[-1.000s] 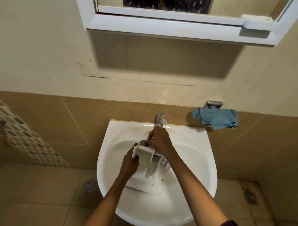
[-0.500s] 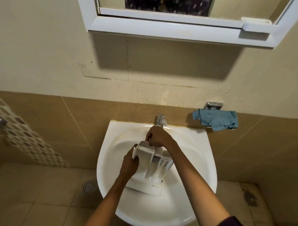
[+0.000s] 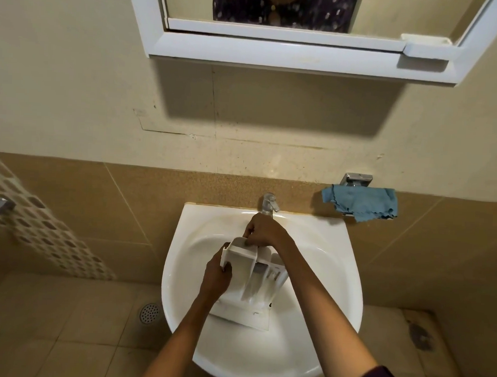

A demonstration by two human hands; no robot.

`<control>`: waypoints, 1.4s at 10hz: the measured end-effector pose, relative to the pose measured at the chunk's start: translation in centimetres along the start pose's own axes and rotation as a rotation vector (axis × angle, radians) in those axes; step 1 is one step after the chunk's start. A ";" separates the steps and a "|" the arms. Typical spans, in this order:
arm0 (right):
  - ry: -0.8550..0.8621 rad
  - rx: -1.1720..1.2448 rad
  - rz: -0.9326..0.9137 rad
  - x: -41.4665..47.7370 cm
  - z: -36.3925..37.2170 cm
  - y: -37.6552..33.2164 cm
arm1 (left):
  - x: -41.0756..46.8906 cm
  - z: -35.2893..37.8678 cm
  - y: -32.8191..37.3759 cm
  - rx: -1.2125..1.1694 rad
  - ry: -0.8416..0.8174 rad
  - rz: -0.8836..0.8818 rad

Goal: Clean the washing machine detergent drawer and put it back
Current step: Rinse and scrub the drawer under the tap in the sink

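Detergent drawer [image 3: 249,276], white plastic with several compartments, stands tilted inside a white wall-mounted sink [image 3: 262,357]. Its wide front panel sits low in the bowl, nearest the viewer, and its far end is raised toward the wall. At far left, a strip of patterned tile [image 3: 48,236] slants down the wall. A round floor drain [image 3: 150,313] sits just left of the sink. The left hand [image 3: 216,275] grips the drawer's left side wall, fingers curled round its edge. The right hand [image 3: 265,231] is at the raised far end, fingertips bent and pinching the rim. A chrome tap [image 3: 268,203] stands just behind that hand. Farther right, a blue cloth [image 3: 362,203] hangs from a metal wall holder [image 3: 356,180]. A white-framed mirror [image 3: 276,51] hangs above the sink.
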State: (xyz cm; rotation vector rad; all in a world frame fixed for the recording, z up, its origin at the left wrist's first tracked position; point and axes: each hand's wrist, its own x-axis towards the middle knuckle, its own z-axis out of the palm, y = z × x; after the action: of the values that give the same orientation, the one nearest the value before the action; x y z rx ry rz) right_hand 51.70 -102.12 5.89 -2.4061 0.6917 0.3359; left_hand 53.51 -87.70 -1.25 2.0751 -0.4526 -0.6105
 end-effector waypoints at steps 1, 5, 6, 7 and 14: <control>0.122 0.057 -0.023 -0.2 0.6 0.4 | 0.0 0.0 -0.1 -0.007 -0.002 0.007; 0.162 1.139 0.360 0.1 0.6 7.0 | -0.1 -0.1 0.0 -0.047 -0.006 0.003; 0.393 1.513 0.639 1.4 3.0 9.3 | -0.1 -0.1 0.2 -0.048 -0.010 0.004; 0.208 1.712 0.653 2.3 4.8 9.8 | -0.1 -0.1 0.2 -0.051 -0.016 -0.004; 0.056 1.487 0.468 4.2 6.2 9.5 | 0.1 -0.4 0.0 -0.007 -0.051 0.011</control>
State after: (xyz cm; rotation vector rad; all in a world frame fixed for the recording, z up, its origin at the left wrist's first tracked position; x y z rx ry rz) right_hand 49.54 -106.42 -5.13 -0.8403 1.0113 -0.0941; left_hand 53.81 -87.53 -1.11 2.0530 -0.4901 -0.6589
